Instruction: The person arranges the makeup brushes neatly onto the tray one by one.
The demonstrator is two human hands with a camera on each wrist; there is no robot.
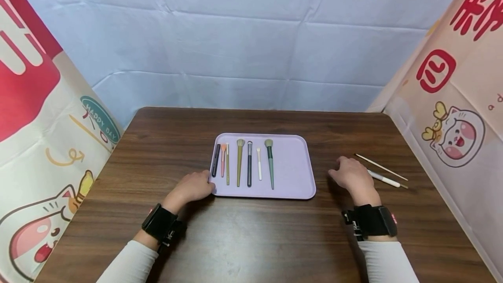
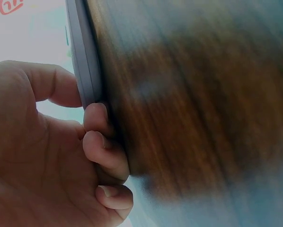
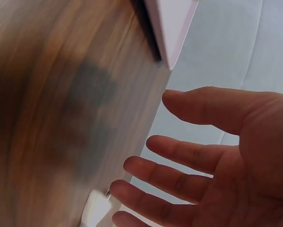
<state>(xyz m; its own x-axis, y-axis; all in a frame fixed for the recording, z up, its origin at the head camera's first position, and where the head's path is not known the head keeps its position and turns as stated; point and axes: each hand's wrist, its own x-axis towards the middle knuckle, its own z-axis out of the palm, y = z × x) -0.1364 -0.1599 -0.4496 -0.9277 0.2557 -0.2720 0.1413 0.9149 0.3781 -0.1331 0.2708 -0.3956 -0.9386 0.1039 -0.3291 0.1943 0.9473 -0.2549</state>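
Note:
A lilac tray (image 1: 294, 165) lies on the table with several makeup brushes side by side in its left and middle part. Among them are a black one (image 1: 216, 160), an olive one (image 1: 239, 165), a short white one (image 1: 259, 164) and a green one (image 1: 270, 165). My left hand (image 1: 195, 185) grips the tray's left edge near the front corner, thumb on one side of the rim (image 2: 84, 52) and curled fingers on the other. My right hand (image 1: 353, 176) is held over the table right of the tray, its fingers apart and holding nothing.
Beside my right hand lie a white-handled brush (image 1: 385, 179) and a thin pale stick (image 1: 381, 166). The brown wooden table (image 1: 267, 239) ends at a pale blue cloth (image 1: 243, 47) behind. Printed cloths (image 1: 452, 178) hang at both sides.

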